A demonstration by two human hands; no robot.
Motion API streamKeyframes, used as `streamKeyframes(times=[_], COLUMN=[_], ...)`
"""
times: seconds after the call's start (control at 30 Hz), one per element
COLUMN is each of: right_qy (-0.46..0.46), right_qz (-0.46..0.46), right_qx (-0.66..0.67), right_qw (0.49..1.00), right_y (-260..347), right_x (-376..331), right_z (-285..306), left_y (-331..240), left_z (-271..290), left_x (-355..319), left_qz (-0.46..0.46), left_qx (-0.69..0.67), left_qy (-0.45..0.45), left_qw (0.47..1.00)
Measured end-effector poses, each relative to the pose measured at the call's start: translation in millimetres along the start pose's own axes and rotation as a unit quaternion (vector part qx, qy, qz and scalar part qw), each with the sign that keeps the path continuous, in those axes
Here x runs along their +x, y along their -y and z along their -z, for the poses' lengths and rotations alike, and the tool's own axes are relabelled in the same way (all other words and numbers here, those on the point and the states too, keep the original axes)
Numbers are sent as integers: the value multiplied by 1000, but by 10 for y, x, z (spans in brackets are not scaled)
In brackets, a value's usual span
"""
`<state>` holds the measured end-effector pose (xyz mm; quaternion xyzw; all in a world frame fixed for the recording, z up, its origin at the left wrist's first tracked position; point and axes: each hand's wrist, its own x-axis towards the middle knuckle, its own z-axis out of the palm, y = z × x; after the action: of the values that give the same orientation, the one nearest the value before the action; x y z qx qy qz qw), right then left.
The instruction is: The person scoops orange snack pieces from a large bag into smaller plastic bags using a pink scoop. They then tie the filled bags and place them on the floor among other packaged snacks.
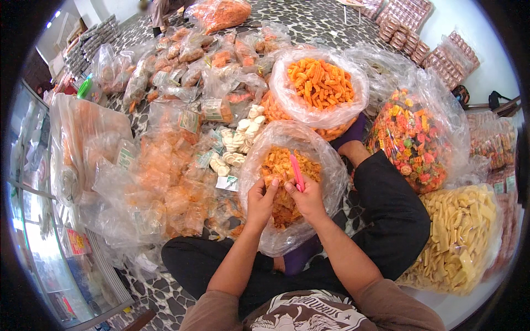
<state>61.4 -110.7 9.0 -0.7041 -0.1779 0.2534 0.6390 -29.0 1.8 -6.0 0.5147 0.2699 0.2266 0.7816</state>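
I sit cross-legged on a patterned floor with a large clear plastic bag (326,165) of orange crisps open between my legs. My right hand (307,198) is shut on a pink stick-shaped tool (297,172) that points up over the crisps. My left hand (261,199) is just beside it, its fingers pinched on something small at the bag's mouth, likely a crisp or a fold of the plastic. Both hands hover over the pile of orange crisps (279,182).
Big open bags surround me: orange curled sticks (320,83) ahead, mixed coloured snacks (411,143) at right, pale yellow strips (461,237) at lower right. Several small sealed packets (165,182) and white crackers (237,140) lie at left. A glass cabinet (38,220) stands far left.
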Motion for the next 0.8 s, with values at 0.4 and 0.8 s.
streamKeyframes(times=[0.4,0.8], right_qy=[-107,-160], right_qz=[-17,86], right_qx=[17,-64], right_qw=[994,981], right_y=[-59,143], right_x=[29,-24], right_z=[-31,30], left_y=[110,-192], left_z=[54,-120], left_x=[-2,91], left_qz=[49,103], left_qx=[-22,-115], left_qy=[22,-50], left_qw=[998,987])
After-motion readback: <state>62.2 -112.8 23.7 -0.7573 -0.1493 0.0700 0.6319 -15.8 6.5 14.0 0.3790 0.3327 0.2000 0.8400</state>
